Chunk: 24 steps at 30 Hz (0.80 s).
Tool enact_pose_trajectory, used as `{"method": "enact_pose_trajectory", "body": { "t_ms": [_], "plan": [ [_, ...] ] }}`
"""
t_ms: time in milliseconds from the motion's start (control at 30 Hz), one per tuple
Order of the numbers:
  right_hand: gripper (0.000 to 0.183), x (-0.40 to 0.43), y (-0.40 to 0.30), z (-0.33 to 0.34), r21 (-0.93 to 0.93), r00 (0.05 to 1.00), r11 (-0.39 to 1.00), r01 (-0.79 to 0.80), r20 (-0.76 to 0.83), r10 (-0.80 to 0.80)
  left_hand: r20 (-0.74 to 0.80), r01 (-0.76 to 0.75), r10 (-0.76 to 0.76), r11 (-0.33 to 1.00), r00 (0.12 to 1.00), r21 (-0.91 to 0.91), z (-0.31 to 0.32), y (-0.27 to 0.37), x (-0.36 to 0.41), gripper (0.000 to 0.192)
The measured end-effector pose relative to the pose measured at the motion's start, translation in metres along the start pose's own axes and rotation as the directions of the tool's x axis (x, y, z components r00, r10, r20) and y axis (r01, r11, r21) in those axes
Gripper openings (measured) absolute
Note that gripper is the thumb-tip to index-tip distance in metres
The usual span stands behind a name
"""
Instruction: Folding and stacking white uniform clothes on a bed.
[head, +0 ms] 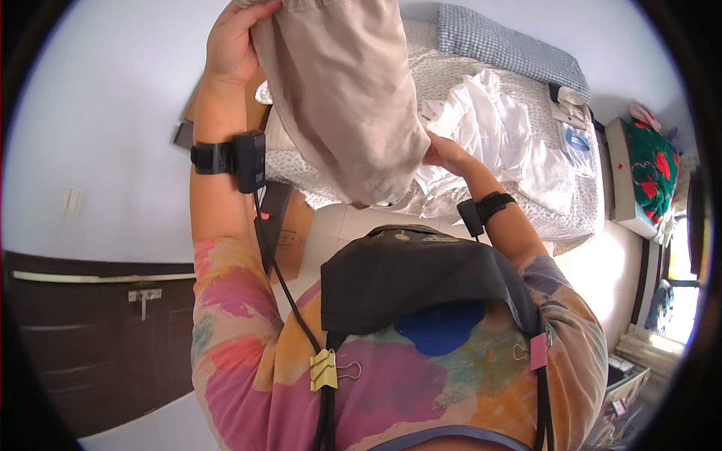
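Observation:
A beige cloth garment [344, 101] hangs in front of me, gathered along its top edge, which runs out of the picture. My left hand [234, 45] grips its upper left corner, fingers folded over the fabric. Lower down, my right hand [448, 153] holds the right side, where the cloth is drawn out to a point; the fingertips are hidden behind it. White garments [485, 124] lie crumpled on the bed [423, 51] beyond my right hand.
A checked pillow [513, 48] lies at the bed's far edge, with folded clothes [569, 107] nearby. Cardboard boxes [293, 237] stand left of the bed. A green floral blanket [648, 169] is at right, and a dark door [107, 338] at left. Cables [287, 299] run along my arms.

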State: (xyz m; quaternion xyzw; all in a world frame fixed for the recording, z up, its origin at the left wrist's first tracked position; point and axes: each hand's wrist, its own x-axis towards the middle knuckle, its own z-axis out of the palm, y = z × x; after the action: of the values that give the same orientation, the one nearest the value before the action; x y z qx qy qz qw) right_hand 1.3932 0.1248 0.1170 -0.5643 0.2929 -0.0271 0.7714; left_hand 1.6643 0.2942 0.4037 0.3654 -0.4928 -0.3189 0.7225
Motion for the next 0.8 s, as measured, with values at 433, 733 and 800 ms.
{"method": "enact_pose_trajectory", "body": {
  "t_ms": [433, 733, 800],
  "plan": [
    [0.041, -0.007, -0.028, 0.057, 0.386, 0.955, 0.911, 0.145, 0.186, -0.230, -0.209, 0.018, 0.003, 0.995, 0.978, 0.099, -0.027, 0.001, -0.031, 0.033],
    [0.020, 0.008, -0.077, 0.052, 0.319, 0.876, 0.823, 0.469, -0.055, -0.479, -0.344, -0.019, 0.073, 0.988, 0.936, 0.156, -0.075, 0.080, -0.074, 0.039],
    [0.019, 0.007, -0.083, 0.050, 0.249, 0.821, 0.793, 0.556, -0.016, -0.570, -0.357, -0.034, 0.090, 0.987, 0.930, 0.159, -0.087, 0.091, -0.075, 0.039]
  ]
}}
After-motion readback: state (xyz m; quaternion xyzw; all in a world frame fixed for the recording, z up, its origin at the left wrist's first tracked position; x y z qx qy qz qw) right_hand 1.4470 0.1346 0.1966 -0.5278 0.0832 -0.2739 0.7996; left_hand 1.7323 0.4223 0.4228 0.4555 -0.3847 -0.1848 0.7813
